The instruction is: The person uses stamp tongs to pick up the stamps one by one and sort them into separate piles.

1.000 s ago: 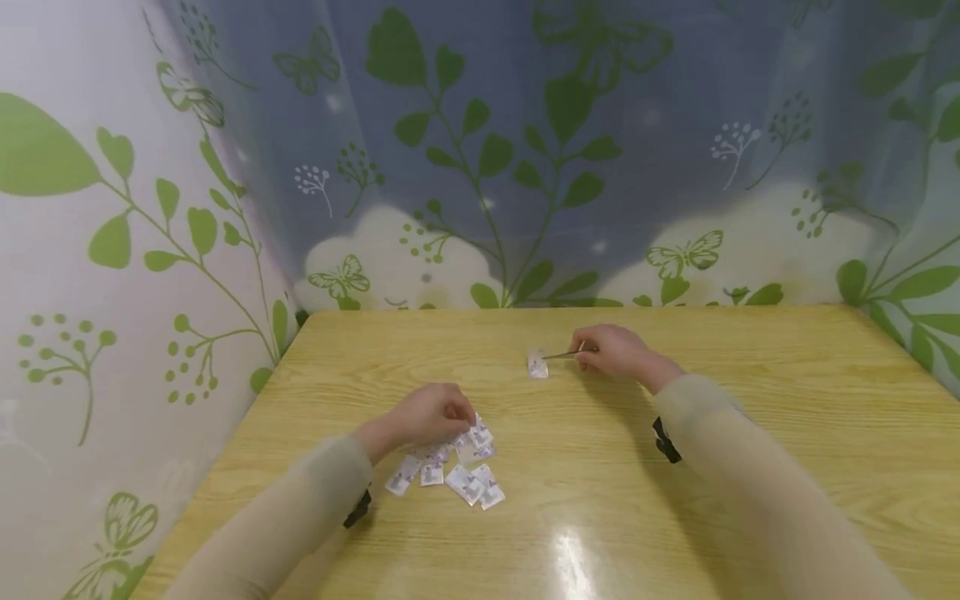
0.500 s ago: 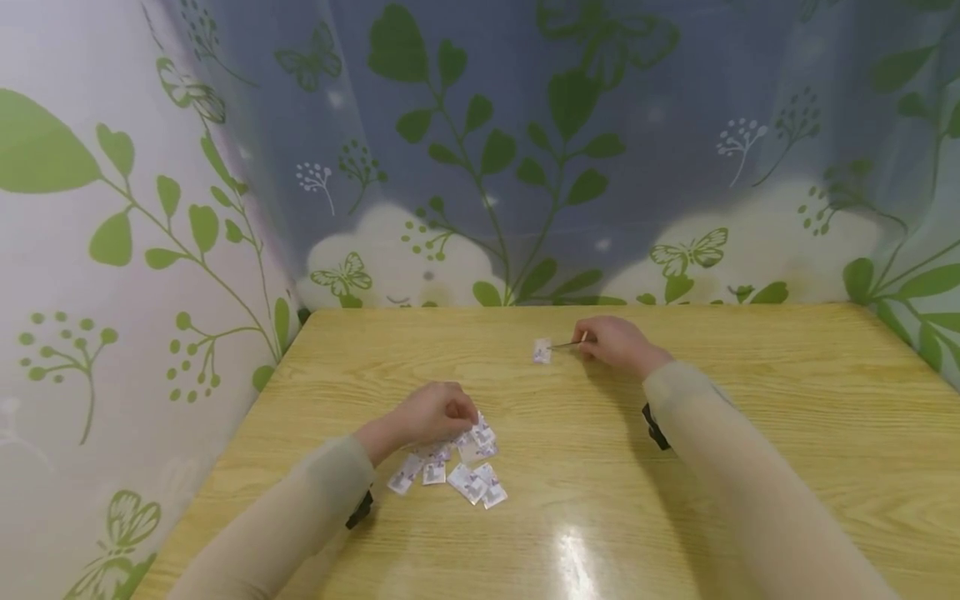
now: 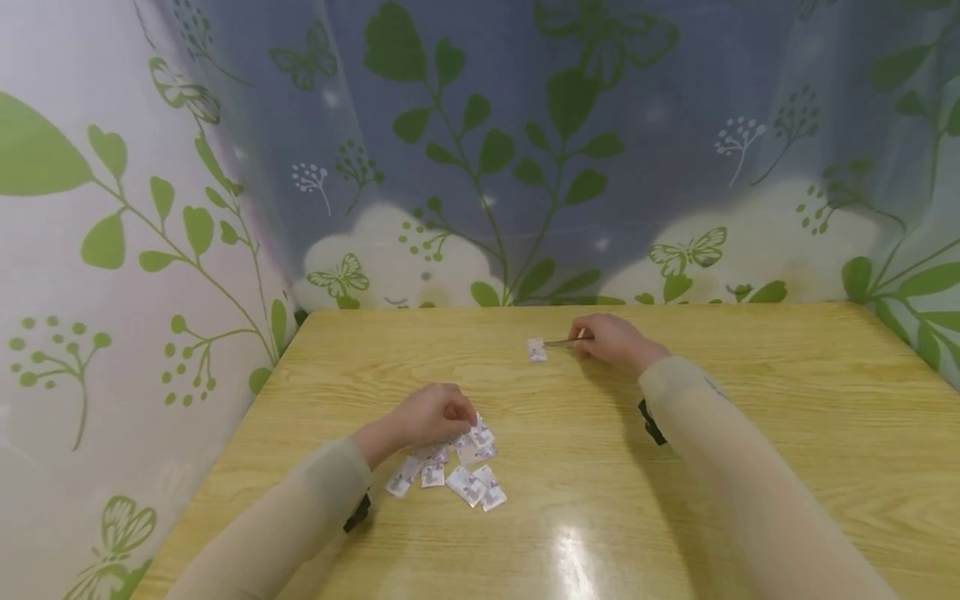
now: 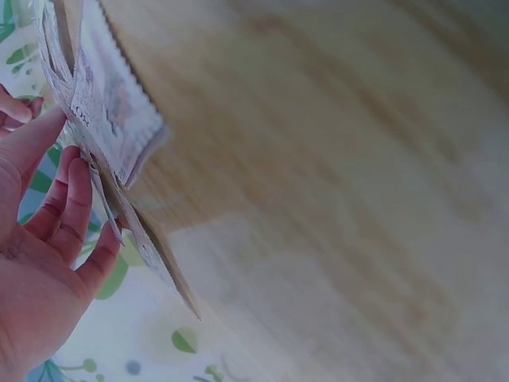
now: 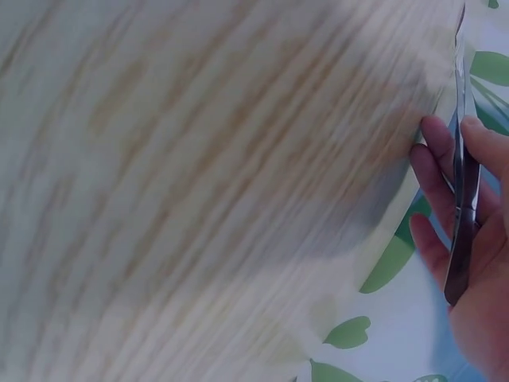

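Observation:
Over a loose pile of small white-and-purple packets [image 3: 480,450] my left hand [image 3: 427,414] bends down, thumb and finger pinching a packet [image 4: 111,103] at its edge. Its other fingers rest among the packet edges. Farther back on the table, my right hand [image 3: 609,340] grips a pair of metal tweezers [image 5: 465,191] between thumb and fingers. The tweezers' tips meet the side of a single packet [image 3: 537,349]; whether it lies flat or is slightly raised I cannot tell.
The wood-grain table [image 3: 712,500] reaches to a blue curtain [image 3: 480,167] printed with leaves at the back. A white leaf-patterned cloth [image 3: 60,250] hangs along the left side.
My right hand, the tweezers and the single packet have moved slightly toward the table's back edge. My left hand has stayed over the pile.

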Demonstrator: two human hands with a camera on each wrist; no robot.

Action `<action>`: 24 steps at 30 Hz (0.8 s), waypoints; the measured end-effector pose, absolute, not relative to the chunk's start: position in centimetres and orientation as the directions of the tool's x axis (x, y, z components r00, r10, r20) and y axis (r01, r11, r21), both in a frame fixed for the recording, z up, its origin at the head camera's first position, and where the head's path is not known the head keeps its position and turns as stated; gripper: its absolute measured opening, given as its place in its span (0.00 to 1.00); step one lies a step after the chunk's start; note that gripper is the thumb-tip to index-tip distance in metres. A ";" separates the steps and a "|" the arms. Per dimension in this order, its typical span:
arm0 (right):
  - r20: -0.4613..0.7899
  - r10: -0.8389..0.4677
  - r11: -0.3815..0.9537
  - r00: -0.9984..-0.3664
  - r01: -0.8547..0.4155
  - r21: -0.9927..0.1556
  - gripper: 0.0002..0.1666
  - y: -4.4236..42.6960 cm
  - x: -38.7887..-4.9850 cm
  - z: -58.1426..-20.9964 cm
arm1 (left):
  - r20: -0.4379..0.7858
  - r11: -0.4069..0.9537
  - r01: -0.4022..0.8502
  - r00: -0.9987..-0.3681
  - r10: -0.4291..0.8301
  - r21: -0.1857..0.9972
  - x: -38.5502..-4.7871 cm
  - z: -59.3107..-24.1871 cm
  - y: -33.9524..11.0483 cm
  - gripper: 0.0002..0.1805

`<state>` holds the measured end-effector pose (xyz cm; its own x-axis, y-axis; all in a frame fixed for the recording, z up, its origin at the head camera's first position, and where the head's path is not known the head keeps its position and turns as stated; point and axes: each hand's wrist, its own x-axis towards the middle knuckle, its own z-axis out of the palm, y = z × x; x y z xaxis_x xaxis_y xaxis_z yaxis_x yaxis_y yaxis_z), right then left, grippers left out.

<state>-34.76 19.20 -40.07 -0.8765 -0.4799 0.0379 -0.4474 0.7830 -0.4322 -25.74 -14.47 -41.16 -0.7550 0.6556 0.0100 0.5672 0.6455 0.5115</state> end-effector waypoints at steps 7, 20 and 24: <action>0.023 -0.481 0.784 -0.876 -0.442 -0.436 0.08 19.6 -34.7 -40.1 | -0.004 0.657 0.556 -0.762 0.648 0.508 -25.9 -41.1 -14.5 0.04; 0.016 -0.528 0.763 -0.849 -0.483 -0.429 0.08 19.2 -34.0 -40.1 | -0.037 0.677 0.520 -0.779 0.626 0.521 -25.7 -41.0 -14.2 0.04; 0.016 -0.519 0.766 -0.855 -0.473 -0.436 0.09 19.3 -33.5 -39.6 | -0.035 0.681 0.524 -0.779 0.626 0.511 -25.6 -41.0 -14.2 0.04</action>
<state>-33.49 19.28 -39.64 -0.8546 -0.5191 0.0157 -0.4730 0.7655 -0.4362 -25.59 -14.23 -40.99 -0.7792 0.6258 -0.0347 0.5242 0.6811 0.5112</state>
